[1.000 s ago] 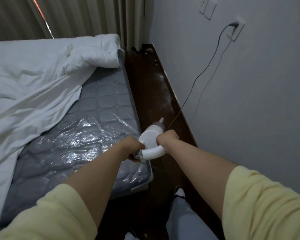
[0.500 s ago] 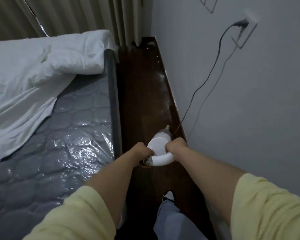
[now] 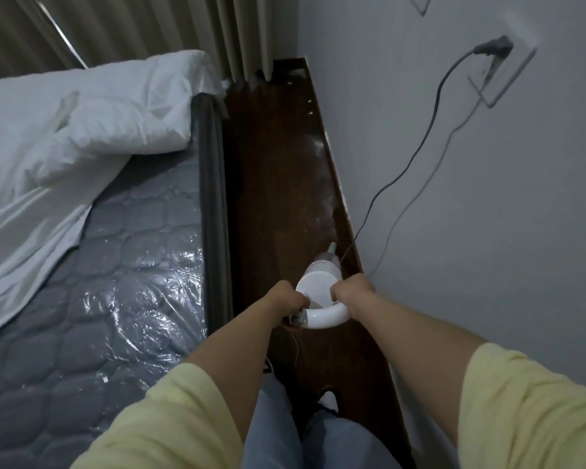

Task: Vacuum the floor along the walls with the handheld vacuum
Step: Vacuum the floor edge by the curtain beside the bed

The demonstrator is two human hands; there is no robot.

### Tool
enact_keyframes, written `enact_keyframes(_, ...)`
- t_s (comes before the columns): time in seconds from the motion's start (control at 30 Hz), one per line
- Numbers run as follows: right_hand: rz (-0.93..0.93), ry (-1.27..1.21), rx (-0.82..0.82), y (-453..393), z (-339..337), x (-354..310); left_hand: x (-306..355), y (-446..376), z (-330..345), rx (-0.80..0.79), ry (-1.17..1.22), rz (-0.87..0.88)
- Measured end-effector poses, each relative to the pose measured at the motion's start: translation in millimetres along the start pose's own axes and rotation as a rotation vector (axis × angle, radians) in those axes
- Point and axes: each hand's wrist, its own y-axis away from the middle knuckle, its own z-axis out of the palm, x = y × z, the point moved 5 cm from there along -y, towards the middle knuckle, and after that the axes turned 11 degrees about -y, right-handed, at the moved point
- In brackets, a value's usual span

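A white handheld vacuum [image 3: 320,286] with a ring-shaped handle hangs over the dark wooden floor [image 3: 278,184] in the narrow strip between bed and wall. Its nozzle [image 3: 332,247] points away from me, down toward the floor near the skirting. My left hand [image 3: 286,297] grips the left end of the ring handle. My right hand [image 3: 352,291] grips the ring's right side. A dusty pale smear lies on the floor ahead of the nozzle along the wall.
The grey wall [image 3: 487,231] runs along the right, with a dark cable [image 3: 416,154] hanging from a plug [image 3: 494,49] down to the floor by the vacuum. A plastic-wrapped mattress [image 3: 115,265] with white bedding [image 3: 82,120] bounds the left. Curtains [image 3: 183,25] close the far end.
I have stepped from the bed's corner into the gap beside the wall. The vacuum, held in both hands throughout, has moved right and closer to the skirting.
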Motion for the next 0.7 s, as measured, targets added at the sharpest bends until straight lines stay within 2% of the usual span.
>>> enact_keyframes(0.3,0.021,-0.047,0.015,-35.4,6.0,-61.1,41.3,-49.1,-54.6,-0.019,-0.098,0.037)
enact_keyframes(0.7,0.070,-0.122,0.067,-52.7,59.3,-157.9,58.2,-104.5,-163.8,-0.101,-0.169,0.075)
